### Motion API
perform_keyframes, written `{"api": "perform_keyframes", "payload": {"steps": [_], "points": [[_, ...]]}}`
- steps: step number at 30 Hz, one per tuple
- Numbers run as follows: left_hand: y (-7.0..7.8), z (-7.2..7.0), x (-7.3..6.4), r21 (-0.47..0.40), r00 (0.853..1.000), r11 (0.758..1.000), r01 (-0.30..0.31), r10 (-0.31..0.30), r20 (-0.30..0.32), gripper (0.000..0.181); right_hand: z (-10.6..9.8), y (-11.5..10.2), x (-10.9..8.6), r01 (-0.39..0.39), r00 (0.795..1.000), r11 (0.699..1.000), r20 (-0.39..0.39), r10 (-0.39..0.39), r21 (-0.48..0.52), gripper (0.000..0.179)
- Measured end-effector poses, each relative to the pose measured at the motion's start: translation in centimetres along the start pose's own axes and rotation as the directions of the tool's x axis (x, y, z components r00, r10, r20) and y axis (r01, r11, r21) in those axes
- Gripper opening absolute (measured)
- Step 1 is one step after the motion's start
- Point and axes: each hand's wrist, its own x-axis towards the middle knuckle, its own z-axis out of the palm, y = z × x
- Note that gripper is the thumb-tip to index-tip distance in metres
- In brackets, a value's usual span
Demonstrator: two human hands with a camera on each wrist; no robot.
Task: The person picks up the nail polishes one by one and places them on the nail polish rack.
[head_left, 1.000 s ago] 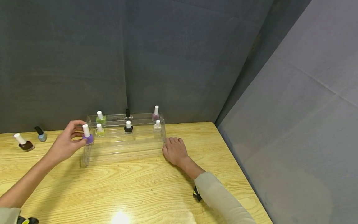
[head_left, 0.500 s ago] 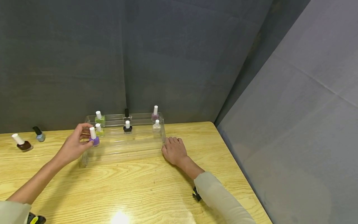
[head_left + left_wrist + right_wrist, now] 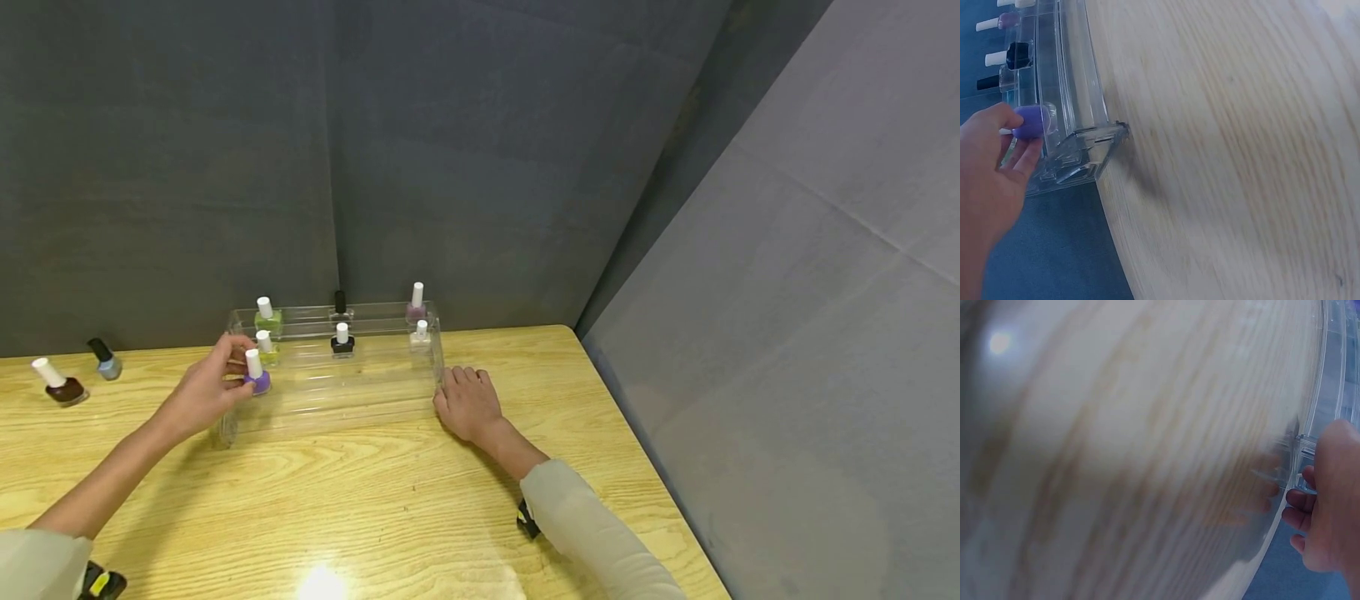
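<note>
Between thumb and fingers, my left hand (image 3: 204, 390) pinches a purple nail polish bottle (image 3: 258, 383) with a white cap. It is close over the left part of a clear stepped display rack (image 3: 337, 409); the left wrist view has the purple bottle (image 3: 1032, 121) against a clear tier. At the rack's right end my right hand (image 3: 468, 406) holds its side, fingers curled in the right wrist view. Behind the purple bottle, a yellow polish (image 3: 267, 348) and a green polish (image 3: 267, 319) stand on higher tiers.
Black (image 3: 342, 343) and pale (image 3: 421, 339) polishes share the yellow one's tier. On the top tier are a black-capped bottle (image 3: 341, 310) and a mauve polish (image 3: 416, 311). Dark brown (image 3: 67, 392) and blue (image 3: 109, 367) polishes stand on the table at left. A dark curtain (image 3: 180, 167) hangs behind.
My left hand has carried the purple nail polish bottle to the right from the rack's left end, then slightly lower over the tier. The right hand stays at the rack's right end.
</note>
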Motion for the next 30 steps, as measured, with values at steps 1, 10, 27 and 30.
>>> {"api": "perform_keyframes", "payload": {"steps": [1, 10, 27, 30], "points": [[-0.01, -0.01, 0.04, 0.015, 1.000, 1.000, 0.002, -0.002, 0.011, 0.053, 0.03, 0.01, 0.00, 0.001, 1.000, 1.000, -0.002, -0.001, -0.002, 0.031], [-0.02, 0.40, 0.30, 0.052, 0.998, 0.999, 0.008, -0.010, 0.054, 0.053, 0.16, 0.01, 0.00, -0.009, 1.000, 1.000, 0.006, 0.009, 0.000, 0.030], [0.05, 0.72, 0.38, 0.091, 1.000, 0.996, 0.007, -0.010, 0.028, 0.054, 0.34, -0.03, 0.13, -0.009, 1.000, 1.000, 0.004, 0.009, -0.002, 0.032], [0.15, 0.81, 0.31, 0.096, 1.000, 0.995, 0.003, -0.005, 0.015, 0.054, 0.57, 0.05, 0.19, -0.008, 1.000, 1.000, 0.003, 0.008, -0.004, 0.033]]}}
